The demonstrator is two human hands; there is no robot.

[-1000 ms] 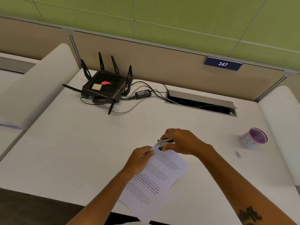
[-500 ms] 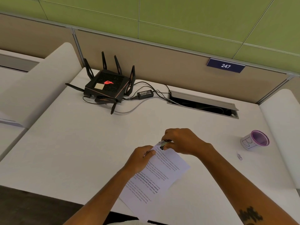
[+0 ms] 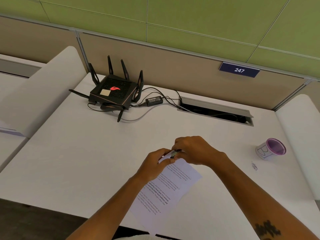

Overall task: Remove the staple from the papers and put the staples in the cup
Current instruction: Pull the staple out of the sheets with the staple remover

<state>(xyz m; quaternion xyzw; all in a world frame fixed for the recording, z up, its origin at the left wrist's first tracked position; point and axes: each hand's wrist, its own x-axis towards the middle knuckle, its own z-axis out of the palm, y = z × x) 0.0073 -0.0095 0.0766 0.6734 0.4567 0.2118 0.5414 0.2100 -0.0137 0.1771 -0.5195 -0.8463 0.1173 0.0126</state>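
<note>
Printed papers (image 3: 166, 191) lie on the white desk (image 3: 86, 161) in front of me. My left hand (image 3: 154, 164) pinches their top left corner. My right hand (image 3: 194, 150) is closed on a small dark staple remover (image 3: 174, 153) pressed against that same corner. The staple itself is hidden between my fingers. A white cup (image 3: 271, 149) with a purple rim and blue writing stands at the right of the desk. A small cluster of loose staples (image 3: 254, 166) lies on the desk just in front of the cup.
A black router (image 3: 112, 93) with antennas, its power brick (image 3: 154, 100) and cables sit at the back left. An open cable slot (image 3: 216, 111) runs along the back edge. White dividers flank the desk on both sides.
Both hands stay at the papers' top corner; my left hand's fingers have moved up closer to the staple remover. The view has shifted slightly.
</note>
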